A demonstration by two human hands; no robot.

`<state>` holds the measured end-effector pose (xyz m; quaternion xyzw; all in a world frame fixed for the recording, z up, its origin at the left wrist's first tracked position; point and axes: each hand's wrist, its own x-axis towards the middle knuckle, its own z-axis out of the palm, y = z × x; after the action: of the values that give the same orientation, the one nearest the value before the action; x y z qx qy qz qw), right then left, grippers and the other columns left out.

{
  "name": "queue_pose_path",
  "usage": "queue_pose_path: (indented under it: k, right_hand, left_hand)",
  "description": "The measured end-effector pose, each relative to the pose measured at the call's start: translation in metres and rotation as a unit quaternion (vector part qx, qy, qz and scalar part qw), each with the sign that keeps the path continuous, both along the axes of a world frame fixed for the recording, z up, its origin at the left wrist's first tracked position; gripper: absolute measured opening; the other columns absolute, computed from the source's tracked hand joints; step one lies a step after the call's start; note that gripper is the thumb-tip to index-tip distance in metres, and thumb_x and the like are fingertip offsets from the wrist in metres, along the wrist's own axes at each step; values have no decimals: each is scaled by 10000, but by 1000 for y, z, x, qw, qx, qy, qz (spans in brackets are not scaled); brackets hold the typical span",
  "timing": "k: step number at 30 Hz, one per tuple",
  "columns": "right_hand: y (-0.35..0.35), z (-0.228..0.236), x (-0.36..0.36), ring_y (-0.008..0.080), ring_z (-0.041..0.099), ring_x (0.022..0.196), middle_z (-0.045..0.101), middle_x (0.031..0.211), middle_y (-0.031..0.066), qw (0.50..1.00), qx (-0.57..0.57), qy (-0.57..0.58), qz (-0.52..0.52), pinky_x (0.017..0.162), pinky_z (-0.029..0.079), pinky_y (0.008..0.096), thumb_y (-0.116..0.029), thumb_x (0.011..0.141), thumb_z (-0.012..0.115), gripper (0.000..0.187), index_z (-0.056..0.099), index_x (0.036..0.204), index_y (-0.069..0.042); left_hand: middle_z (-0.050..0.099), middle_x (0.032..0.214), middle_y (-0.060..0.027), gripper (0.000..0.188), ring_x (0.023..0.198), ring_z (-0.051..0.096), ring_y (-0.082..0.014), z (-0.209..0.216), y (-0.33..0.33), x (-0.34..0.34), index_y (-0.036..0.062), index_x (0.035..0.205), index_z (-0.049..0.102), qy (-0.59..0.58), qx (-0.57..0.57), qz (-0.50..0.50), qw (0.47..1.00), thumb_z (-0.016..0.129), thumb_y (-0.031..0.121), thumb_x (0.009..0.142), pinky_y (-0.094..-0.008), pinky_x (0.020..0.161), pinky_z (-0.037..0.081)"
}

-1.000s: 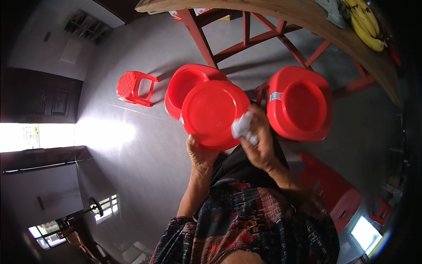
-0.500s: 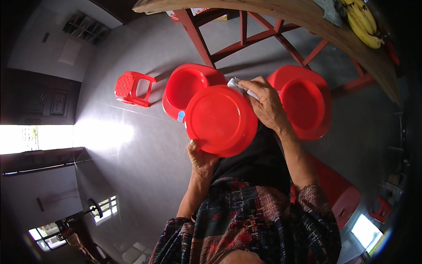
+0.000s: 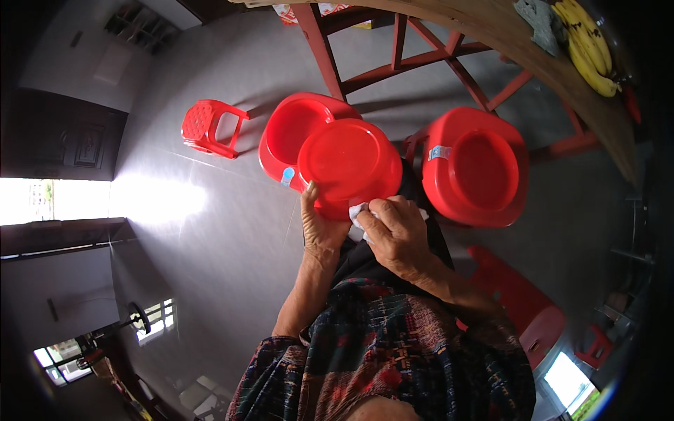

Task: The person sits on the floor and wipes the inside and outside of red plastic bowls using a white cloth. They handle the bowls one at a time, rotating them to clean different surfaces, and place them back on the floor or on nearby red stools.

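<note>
A round red plastic basin (image 3: 342,156) is held tilted in front of me, its flat ringed base facing up. My left hand (image 3: 324,223) grips its near left edge, thumb up along the side and the other fingers hidden beneath. My right hand (image 3: 397,235) is closed on a crumpled white cloth (image 3: 358,211) at the basin's near side, by the wall. Just beyond, a red chair (image 3: 337,105) bears another round red basin (image 3: 284,133). To the right stands a second red chair (image 3: 439,186) with a red basin (image 3: 484,168) on its seat.
A small red stool (image 3: 203,126) stands on the grey floor at the left. Along the far side runs a wooden table (image 3: 491,38) on red legs, with bananas (image 3: 588,49) and a grey cloth-like bundle (image 3: 539,24). More red plastic furniture (image 3: 519,295) lies near my right elbow.
My right hand has moved with the cloth from the basin's far right edge to its near side. The basin has tipped, showing its near wall more.
</note>
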<state>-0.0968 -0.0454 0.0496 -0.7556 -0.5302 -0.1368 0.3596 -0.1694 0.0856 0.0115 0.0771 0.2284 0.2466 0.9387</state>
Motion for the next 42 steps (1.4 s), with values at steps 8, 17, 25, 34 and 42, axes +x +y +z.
queue_pose_path:
  k: [8,17,25,34,42]
  right_hand:
    - [-2,-10,60,306,531,966,542,1030,133,966,148,204,-60,796,449,383,16,781,625,277,589,1047,-52]
    - [1,9,7,315,435,1218,478,1296,126,992,-6,-14,126,909,427,457,-166,812,635,369,593,1174,-113]
    - [30,25,35,289,482,1177,539,1219,99,993,41,-1,111,881,426,448,-195,748,668,304,635,1044,-138]
    - [34,-14,98,327,549,982,553,1074,168,963,78,257,19,882,429,412,-138,868,544,271,552,1111,-18]
    - [-8,-37,27,393,442,1175,441,1278,215,960,66,271,7,978,381,436,-84,882,538,390,479,1262,-22]
  left_hand:
    - [516,1321,-112,581,1249,452,-305,16,-7,1,76,1290,482,-3,-39,-41,998,690,314,802,-493,1064,358]
    - [621,1110,-116,627,986,601,-274,2,-2,4,41,1202,523,-131,-152,-103,974,545,574,872,-419,895,495]
    - [572,1171,-109,607,1088,565,-217,5,-18,6,76,1266,451,129,190,-132,964,162,537,998,-357,951,452]
    - [584,1197,-141,619,1062,593,-200,24,-20,-6,-28,1300,432,193,389,-175,884,215,475,1013,-339,883,497]
    - [517,1286,-162,703,1112,575,-269,29,-14,10,-26,1352,358,101,139,-7,985,333,561,966,-401,910,510]
